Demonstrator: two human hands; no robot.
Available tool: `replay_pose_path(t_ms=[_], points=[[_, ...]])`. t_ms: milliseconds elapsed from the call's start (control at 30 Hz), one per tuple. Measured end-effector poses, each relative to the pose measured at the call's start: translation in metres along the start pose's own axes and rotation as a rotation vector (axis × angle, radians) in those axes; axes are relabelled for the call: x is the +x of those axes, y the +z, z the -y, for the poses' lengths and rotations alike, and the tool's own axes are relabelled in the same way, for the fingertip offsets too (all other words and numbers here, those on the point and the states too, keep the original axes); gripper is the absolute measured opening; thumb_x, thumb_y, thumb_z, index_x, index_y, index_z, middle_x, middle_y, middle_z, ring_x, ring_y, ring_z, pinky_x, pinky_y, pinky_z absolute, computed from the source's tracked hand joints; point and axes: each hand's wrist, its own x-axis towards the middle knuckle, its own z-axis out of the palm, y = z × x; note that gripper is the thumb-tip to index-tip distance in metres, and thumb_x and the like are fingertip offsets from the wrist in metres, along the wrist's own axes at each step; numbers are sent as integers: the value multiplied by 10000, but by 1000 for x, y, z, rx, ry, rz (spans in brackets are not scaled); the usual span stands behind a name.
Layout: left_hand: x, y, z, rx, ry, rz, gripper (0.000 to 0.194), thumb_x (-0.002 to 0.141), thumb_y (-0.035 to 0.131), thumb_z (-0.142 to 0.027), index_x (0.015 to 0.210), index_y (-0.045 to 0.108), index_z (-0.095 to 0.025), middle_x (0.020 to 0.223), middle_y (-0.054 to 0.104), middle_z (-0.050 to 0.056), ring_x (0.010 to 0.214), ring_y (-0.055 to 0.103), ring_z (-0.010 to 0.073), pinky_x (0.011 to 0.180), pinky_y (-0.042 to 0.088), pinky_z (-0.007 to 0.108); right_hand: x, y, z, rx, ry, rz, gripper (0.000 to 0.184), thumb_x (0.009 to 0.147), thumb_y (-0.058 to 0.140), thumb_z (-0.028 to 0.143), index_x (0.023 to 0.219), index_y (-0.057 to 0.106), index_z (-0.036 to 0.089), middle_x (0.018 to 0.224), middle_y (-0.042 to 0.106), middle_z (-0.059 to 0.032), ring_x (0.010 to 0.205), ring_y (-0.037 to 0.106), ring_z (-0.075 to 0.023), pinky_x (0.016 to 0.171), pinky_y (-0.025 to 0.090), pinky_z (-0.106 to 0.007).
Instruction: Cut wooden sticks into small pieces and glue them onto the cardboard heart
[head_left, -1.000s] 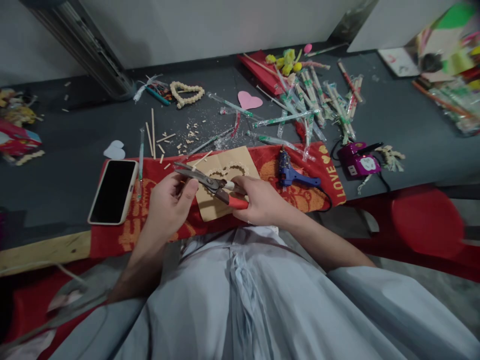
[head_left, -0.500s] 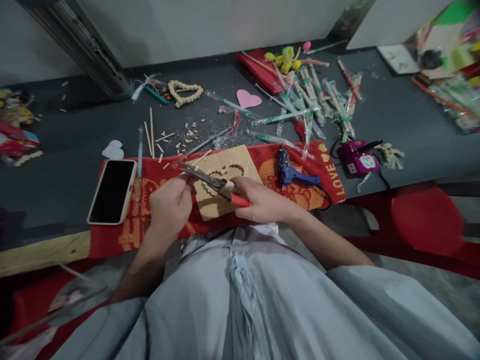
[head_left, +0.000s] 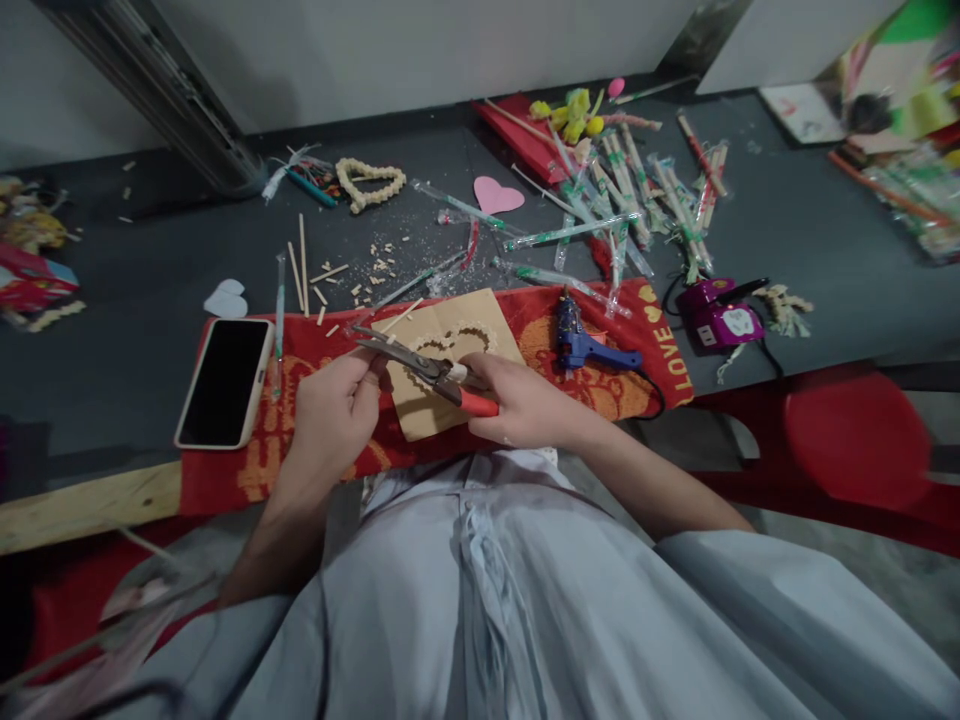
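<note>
My right hand grips the red handles of a pair of pliers whose open jaws point left over a red towel. My left hand is closed in a pinch at the jaw tips, on a small piece I cannot make out. Under the pliers lies a brown card bearing a heart outline of small wooden bits.
A phone lies on the towel's left end and a blue glue gun on its right. Loose sticks, wood chips, a finished stick heart, a pink paper heart, wrapped chopsticks and a purple device cover the dark table.
My left hand has shifted slightly up towards the plier tips, its fingers pinching closer. The right hand and pliers have barely moved.
</note>
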Motion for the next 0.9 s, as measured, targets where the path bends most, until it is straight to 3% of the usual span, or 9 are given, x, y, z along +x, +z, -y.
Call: replay_pose_path(t_ms=[200,467,533,667,800,900], points=[[1,-1,-7,33,-30,-14,262,817,466,-263,576,375,-212,483,348,-39,483,381,112,505,260,269,-1,5,6,-83,54,-50,253,666,510,319,868,502,168,829,627,-94,691,543,-203,576,332,-275],[2,5,-9,41,-80,-19,276,818,475,-258,563,381,-210,484,363,-32,485,381,113,499,256,269,-2,2,4,-144,70,-46,232,695,500,304,877,497,159,854,634,-118,710,562,-221,591,341,-289],[3,5,-5,-60,-99,6,255,829,479,-291,593,432,-208,498,408,-29,483,414,109,487,284,259,-1,0,0,-105,9,-24,253,694,493,290,904,500,149,895,621,-121,766,565,-230,640,379,-298],[6,3,1,-433,-231,169,213,847,475,-357,723,544,-199,559,528,-1,480,498,111,452,349,234,0,-4,-10,-12,-101,28,384,674,491,282,1012,498,101,985,580,-149,899,556,-262,770,430,-347],[8,-2,1,-624,-383,312,205,817,524,-369,727,571,-190,478,482,-10,369,389,79,364,246,206,0,-5,-16,19,-151,36,483,657,506,292,1087,478,73,1049,558,-176,968,537,-284,834,430,-384],[9,-3,0,-683,-404,337,211,803,545,-374,715,578,-185,463,470,-11,351,348,63,346,210,191,0,-4,-13,8,-137,15,437,659,506,298,1046,499,95,1001,571,-150,918,542,-266,796,432,-364]])
